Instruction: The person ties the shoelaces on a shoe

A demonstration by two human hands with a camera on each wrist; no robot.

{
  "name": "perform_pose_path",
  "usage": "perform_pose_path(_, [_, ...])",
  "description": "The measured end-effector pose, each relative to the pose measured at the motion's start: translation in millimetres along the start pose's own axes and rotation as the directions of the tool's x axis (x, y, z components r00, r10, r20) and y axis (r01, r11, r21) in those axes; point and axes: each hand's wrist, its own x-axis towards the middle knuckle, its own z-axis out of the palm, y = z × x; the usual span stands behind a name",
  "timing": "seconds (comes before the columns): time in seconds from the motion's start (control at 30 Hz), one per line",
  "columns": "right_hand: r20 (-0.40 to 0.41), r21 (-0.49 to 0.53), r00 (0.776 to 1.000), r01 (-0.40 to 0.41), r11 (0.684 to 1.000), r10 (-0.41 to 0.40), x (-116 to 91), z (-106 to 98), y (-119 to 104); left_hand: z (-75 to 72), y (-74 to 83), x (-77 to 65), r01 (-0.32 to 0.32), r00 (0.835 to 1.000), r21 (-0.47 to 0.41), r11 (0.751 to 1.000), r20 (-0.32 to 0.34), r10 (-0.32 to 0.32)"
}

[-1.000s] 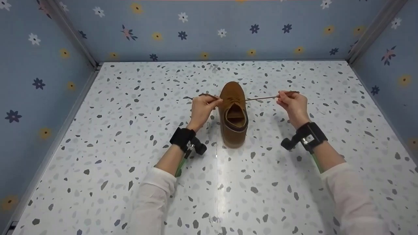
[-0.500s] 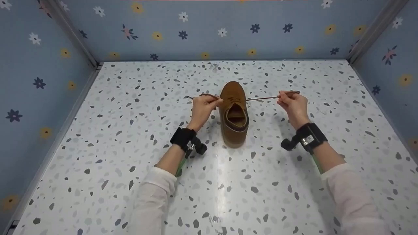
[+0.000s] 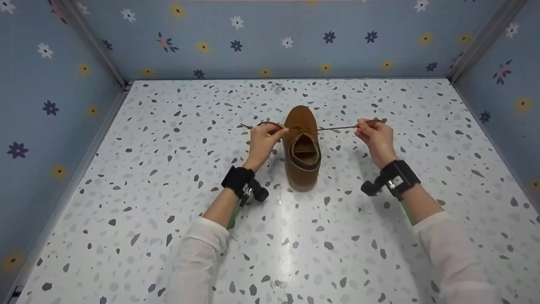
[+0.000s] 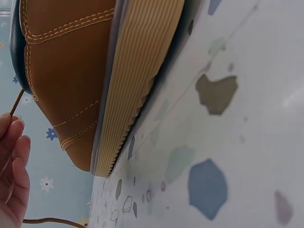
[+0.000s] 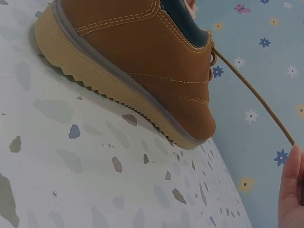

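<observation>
A brown lace-up shoe (image 3: 303,175) stands upright, its toe pointing away from me. My left hand (image 3: 262,143) is close by its left side and pinches one shoelace (image 4: 17,102) between thumb and fingers. The loose end of that lace curves over the hand to the left. On the other side, my right hand (image 3: 379,141) pinches the second shoelace (image 5: 259,97), which runs nearly straight from the shoe to the fingertips. Crossed lacing shows on the shoe's front in the head view. The right wrist view shows the shoe's ribbed tan sole (image 5: 104,95) on the tabletop.
The white speckled tabletop (image 3: 168,261) lies under both arms. Blue flowered panels (image 3: 270,55) stand at the back and on both sides, with grey corner posts (image 3: 90,42). Black wrist camera mounts (image 3: 400,179) sit on both wrists, near the shoe's height.
My right hand has shifted slightly left toward the shoe, with the lace still pinched. My left hand has barely moved, a touch to the right. The shoe stays in place.
</observation>
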Motion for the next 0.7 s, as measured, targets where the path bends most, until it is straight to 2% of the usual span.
perform_pose_path(0.13, [0.020,-0.007,1.000,0.006,1.000,-0.006,-2.4,2.2,0.6,1.2,0.8,0.3,0.013,1.000,0.004,1.000,0.000,-0.013])
perform_pose_path(0.33, [0.114,0.045,0.993,0.002,0.999,-0.007,-6.2,5.9,4.0,4.7,1.0,2.1,0.090,0.995,0.015,0.996,0.052,-0.091])
perform_pose_path(0.57, [0.167,0.071,0.986,-0.014,0.997,0.002,-7.9,10.2,5.5,9.1,3.6,4.6,0.147,0.986,0.028,0.989,0.076,-0.149])
perform_pose_path(0.7, [0.181,0.103,0.983,-0.037,0.994,0.018,-9.0,11.1,5.2,14.1,4.6,7.5,0.196,0.976,-0.061,0.979,0.103,-0.189])
